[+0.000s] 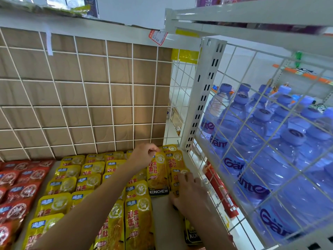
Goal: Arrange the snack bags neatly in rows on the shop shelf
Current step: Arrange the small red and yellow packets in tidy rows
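My left hand [144, 156] is out at the far end of the shelf [160, 212], fingers curled together, pinching the top edge of 1 yellow KONCHEW bag [158, 175]. That bag lies lengthwise just below the hand, and its black bottom band is the end nearest me. Its lower part rests on the bare grey shelf.

Just to the right, my right hand [191, 193] lies palm down on a stack of yellow bags [175, 160]. These overlap along the shelf's right edge. The fingers are spread and fairly straight, pressing on the packets and not closed around any of them. The stack touches the right side of the KONCHEW bag. Under my right forearm another black-banded bag [191, 235] shows, partly covered.

Left of my left forearm, rows of yellow snack bags [72, 177] lie overlapped like shingles, running away from me. Further left of them are red snack bags [19, 186], laid the same way.

Beyond the left hand rises a white wire grid [90, 107] with brown cardboard [100, 69] behind it. A slotted post [203, 98] stands just past the fingertips, to the right. To the right of my right hand, a wire side panel [281, 123] fences off blue-capped water bottles [252, 141], packed close together.
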The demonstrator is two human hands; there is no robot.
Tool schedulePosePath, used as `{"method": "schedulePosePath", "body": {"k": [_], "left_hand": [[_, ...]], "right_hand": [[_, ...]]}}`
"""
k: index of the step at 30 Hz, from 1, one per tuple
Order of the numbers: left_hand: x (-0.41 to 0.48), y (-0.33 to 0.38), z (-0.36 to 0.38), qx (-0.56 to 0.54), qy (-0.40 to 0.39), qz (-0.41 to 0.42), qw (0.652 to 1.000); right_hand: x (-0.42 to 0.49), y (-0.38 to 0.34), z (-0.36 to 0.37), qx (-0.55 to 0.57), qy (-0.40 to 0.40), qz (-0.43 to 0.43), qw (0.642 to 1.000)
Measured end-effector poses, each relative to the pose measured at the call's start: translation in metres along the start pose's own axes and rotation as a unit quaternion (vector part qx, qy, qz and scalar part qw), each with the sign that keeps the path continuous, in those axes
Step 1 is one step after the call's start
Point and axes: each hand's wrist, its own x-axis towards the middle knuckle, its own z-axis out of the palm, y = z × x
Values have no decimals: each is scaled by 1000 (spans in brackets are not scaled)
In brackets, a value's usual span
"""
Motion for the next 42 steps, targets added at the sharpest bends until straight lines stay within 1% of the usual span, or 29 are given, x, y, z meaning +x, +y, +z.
{"method": "schedulePosePath", "body": {"k": [4,9,15,18,22,26,28,30,34,38,42], "left_hand": [[-1,-1,4,-4,-13,-14,1000],[-5,-1,7,-5,-29,-16,999],[-6,-4,8,11,-19,-21,1000],[-7,-6,5,5,-24,-23,999],[-7,-8,0,7,-58,-22,998],[-8,-7,-1,22,-80,-10,997],[-9,-6,-1,32,-89,-3,996],[-9,-6,-1,29,-96,-2,995],[-10,-7,-2,32,-111,-3,993],[-11,-10,-8,23,-95,-23,995],[-13,-14,-12,32,-130,-8,991]], "right_hand": [[3,7,1,0,21,-18,1000],[4,16,0,1,29,-43,999],[5,18,0,-4,15,-58,998],[6,18,-2,14,15,-55,998],[7,18,-2,52,28,-48,997],[5,17,4,52,54,-40,996],[6,14,6,63,94,-36,993],[8,13,8,64,110,-23,992],[7,7,5,36,136,-12,990],[8,10,4,73,143,-8,987],[12,10,0,114,152,-30,981]]}}
